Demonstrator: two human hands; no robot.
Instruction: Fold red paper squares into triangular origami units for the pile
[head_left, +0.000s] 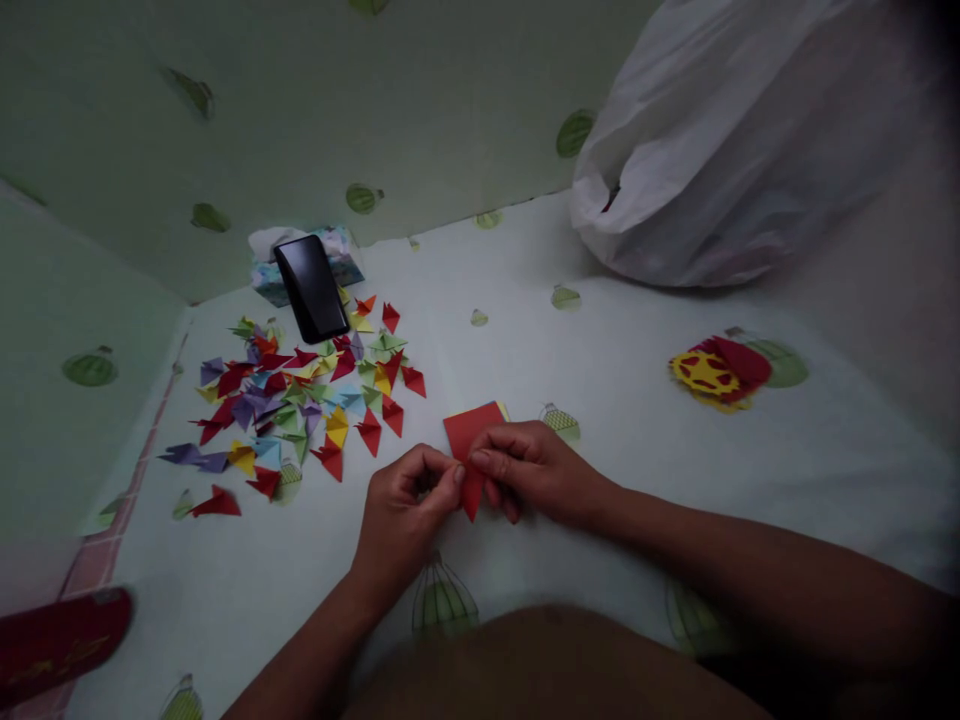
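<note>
Pinching a red folded paper (pixel 471 498) from its two sides, the left hand (pixel 405 505) and the right hand (pixel 534 465) meet over the pale printed surface (pixel 517 310). The paper lies directly between the fingertips, so neither hand is clearly nearer; its long axis runs roughly toward the body, with the narrow point on the near side. The left thumb and forefinger are closed together at its left edge, while the right thumb presses from the other side, the other right fingers curled beneath. Just beyond the grip is one stack of square sheets (pixel 466 422), red on top; how many sheets it has cannot be told.

Counting the rest: one phone (pixel 313 290) leans against one tissue box (pixel 345 255); one white plastic bag (pixel 705 190) sits at the far right; and one small pile of red and yellow cut-outs (pixel 705 373) lies well apart from the right hand. To the left, the small folded paper pieces (pixel 296 395) number in the dozens, overlapping too much for an exact count.
</note>
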